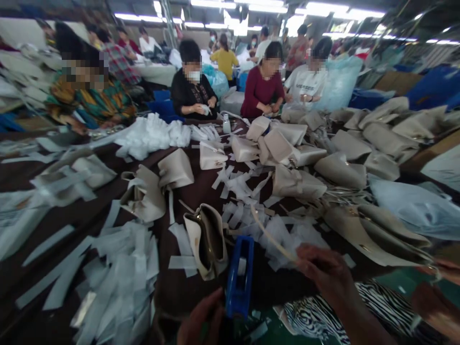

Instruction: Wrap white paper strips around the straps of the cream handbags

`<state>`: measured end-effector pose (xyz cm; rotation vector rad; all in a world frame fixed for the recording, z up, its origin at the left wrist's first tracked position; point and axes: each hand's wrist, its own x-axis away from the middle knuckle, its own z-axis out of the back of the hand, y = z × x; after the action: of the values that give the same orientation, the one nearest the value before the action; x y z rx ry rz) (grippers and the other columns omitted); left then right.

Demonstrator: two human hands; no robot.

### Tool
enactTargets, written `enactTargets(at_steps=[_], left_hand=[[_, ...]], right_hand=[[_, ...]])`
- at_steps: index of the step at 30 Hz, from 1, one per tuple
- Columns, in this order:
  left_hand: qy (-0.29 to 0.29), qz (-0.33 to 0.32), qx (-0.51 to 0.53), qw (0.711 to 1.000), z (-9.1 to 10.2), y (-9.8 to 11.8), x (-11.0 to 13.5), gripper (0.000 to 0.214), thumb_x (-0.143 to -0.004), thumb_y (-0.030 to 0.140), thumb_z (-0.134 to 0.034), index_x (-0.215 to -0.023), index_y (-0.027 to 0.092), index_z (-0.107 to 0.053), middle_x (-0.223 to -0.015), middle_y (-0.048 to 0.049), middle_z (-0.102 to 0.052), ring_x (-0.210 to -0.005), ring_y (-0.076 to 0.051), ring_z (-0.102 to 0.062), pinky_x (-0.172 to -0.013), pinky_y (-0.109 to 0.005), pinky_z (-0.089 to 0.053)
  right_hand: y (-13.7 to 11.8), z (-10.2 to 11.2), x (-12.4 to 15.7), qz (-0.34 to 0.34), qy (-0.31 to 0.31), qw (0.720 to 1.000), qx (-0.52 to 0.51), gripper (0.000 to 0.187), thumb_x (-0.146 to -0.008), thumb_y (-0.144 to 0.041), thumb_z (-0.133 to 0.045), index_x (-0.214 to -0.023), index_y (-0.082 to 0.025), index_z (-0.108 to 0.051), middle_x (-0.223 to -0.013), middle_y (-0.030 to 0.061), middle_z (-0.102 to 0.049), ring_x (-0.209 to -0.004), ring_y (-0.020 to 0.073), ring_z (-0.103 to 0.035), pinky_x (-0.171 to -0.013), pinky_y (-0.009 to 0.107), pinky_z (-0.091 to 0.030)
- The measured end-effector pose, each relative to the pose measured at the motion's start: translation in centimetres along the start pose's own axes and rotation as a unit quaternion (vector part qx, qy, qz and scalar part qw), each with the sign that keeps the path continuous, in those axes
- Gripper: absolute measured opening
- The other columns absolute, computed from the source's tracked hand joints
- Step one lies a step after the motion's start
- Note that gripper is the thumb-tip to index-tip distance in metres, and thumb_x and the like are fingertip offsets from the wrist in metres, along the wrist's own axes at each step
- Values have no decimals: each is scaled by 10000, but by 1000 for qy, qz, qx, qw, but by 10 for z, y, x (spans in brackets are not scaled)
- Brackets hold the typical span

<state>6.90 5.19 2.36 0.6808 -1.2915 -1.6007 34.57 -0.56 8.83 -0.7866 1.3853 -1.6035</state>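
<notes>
Dark worktable (172, 282) strewn with cream handbags (298, 182) and white paper strips (237, 211), with co-workers (264, 86) seated around 12 o'clock. Left hand (201, 318), at 6 o'clock, grips a blue tape dispenser (239, 278). Right hand (323, 273), at 5 o'clock, pinches a cream strap (273, 237) that runs toward 11 o'clock.
</notes>
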Motion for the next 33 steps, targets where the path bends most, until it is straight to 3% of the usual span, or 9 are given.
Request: enactTargets(at_steps=[2,4,8,12,17,21,24,28,33], left_hand=[[36,-188,-127,973,5,23,4,433,-748,291,-631,-1171,258,-548,-1084,-65,-659,-1020,-198,-596,-846,-286,-513],[15,-259,-161,952,6,42,5,575,-721,315,-662,-1258,251,-464,-1269,-104,-545,-1210,-259,-453,-971,-393,-439],[-154,11,51,987,6,52,13,320,-802,393,-546,-1014,170,-635,-849,-62,-672,-782,-169,-613,-713,-268,-504],[-189,239,278,911,14,38,31,314,-816,408,-502,-967,152,-602,-612,24,-553,-418,-57,-451,-403,-176,-356],[-254,266,359,858,33,18,48,298,-837,402,-458,-981,158,-551,-725,-67,-675,-480,-101,-554,-467,-201,-385],[-275,215,257,901,41,11,56,256,-798,369,-537,-870,140,-626,-893,-96,-675,-816,-177,-605,-729,-264,-421],[-264,199,239,913,34,9,57,302,-761,363,-585,-968,145,-612,-850,-58,-656,-763,-153,-574,-698,-249,-401],[-152,225,245,931,15,-1,51,398,-724,495,-568,-821,111,-598,-541,29,-517,-470,-68,-396,-480,-204,-274],[-57,275,219,934,7,-28,41,412,-675,540,-581,-759,137,-576,-421,90,-386,-378,-41,-243,-414,-204,-146]], right_hand=[[-14,-18,16,56,-111,992,23,137,-743,-271,-646,-629,-196,-650,-534,-9,-529,-512,99,-456,-496,220,-359],[-23,-33,27,79,-182,980,-10,151,-765,-301,-621,-655,-201,-645,-546,-8,-538,-546,110,-479,-534,230,-379],[-26,-54,31,-53,-167,984,-35,283,-765,-411,-597,-599,-182,-585,-561,-10,-495,-531,104,-444,-480,220,-347],[-16,-68,23,-183,-125,975,-17,310,-689,-458,-660,-849,-192,-652,-604,-19,-537,-520,94,-464,-450,195,-353],[-1,-86,18,-103,-178,976,74,243,-699,-423,-655,-818,-213,-687,-807,38,-678,-768,190,-613,-696,288,-480],[3,-107,31,9,-240,936,259,195,-801,-346,-560,-713,-204,-661,-747,41,-654,-708,173,-589,-649,274,-429],[1,-128,49,29,-314,883,347,139,-796,-250,-565,-687,-190,-626,-753,37,-636,-760,179,-573,-653,265,-383],[15,-151,60,-55,-328,906,261,169,-796,-278,-552,-685,-179,-632,-690,21,-638,-682,158,-578,-601,246,-354],[63,-167,39,-240,-146,958,65,239,-760,-339,-503,-629,-177,-620,-552,4,-573,-479,124,-504,-495,243,-356]])
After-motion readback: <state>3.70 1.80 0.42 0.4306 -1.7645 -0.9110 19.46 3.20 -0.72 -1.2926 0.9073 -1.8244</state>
